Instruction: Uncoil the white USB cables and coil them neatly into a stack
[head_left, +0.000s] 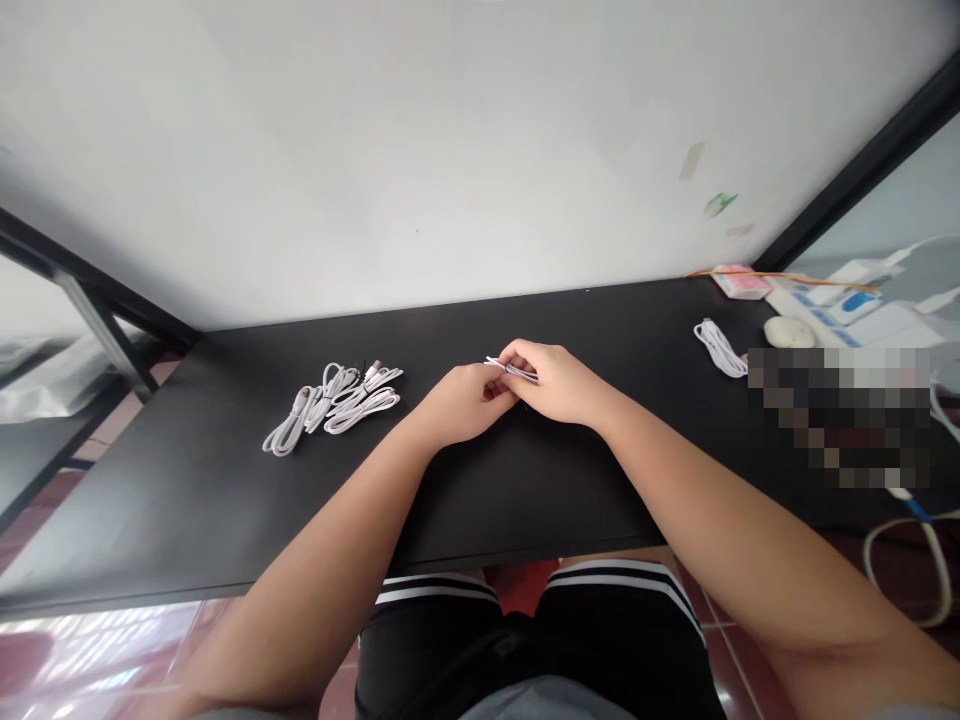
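Observation:
Above the middle of the black table [247, 520], my left hand [469, 405] and my right hand [551, 380] meet with their fingertips close together. Between them they grip a white coiled cable [523, 373], and most of it is hidden by the fingers. A thin dark tie seems to cross the cable near my right fingers. To the left of my hands lies a group of several bundled white cables [330, 400], some with metal plugs showing. Off to the right, another bundled white cable [720, 348] rests on the table.
A white wall rises along the table's back edge. At the back right are a pink and white box [741, 282], a white rounded object [789, 332] and a power strip [829, 312] with plugs. A pixelated patch covers the right end. Black frame posts stand at both sides.

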